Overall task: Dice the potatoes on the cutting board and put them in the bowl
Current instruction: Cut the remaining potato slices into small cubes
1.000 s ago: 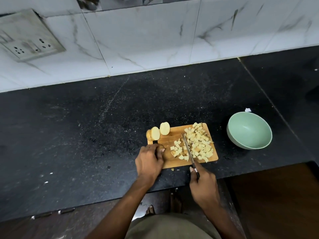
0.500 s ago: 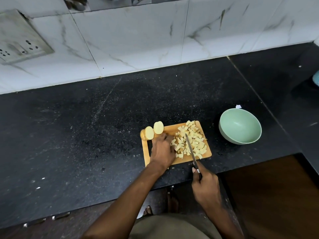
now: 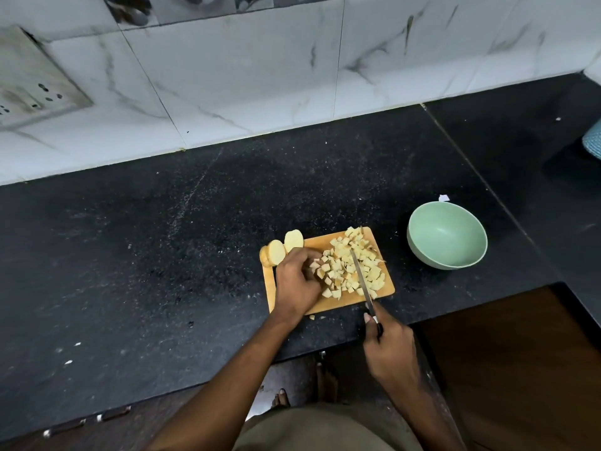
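Observation:
A small wooden cutting board point(image 3: 348, 302) lies on the black counter, with a heap of diced potato point(image 3: 353, 265) on its right half. Two uncut potato halves point(image 3: 283, 248) sit at its far left corner. My left hand point(image 3: 297, 281) rests on the board with curled fingers touching the left side of the dice heap. My right hand point(image 3: 388, 348) grips the handle of a knife point(image 3: 361, 275), whose blade lies across the dice. A pale green bowl point(image 3: 447, 236) stands empty to the right of the board.
The black stone counter point(image 3: 162, 271) runs left and right, its front edge just below the board. A white marble-tiled wall with a socket plate point(image 3: 35, 86) rises behind. A blue object point(image 3: 593, 143) shows at the right edge. A dark wooden cabinet front point(image 3: 507, 369) sits lower right.
My left hand moved up from the board's near left corner to the dice heap. The knife blade shifted right, pushing the dice together toward the board's right side.

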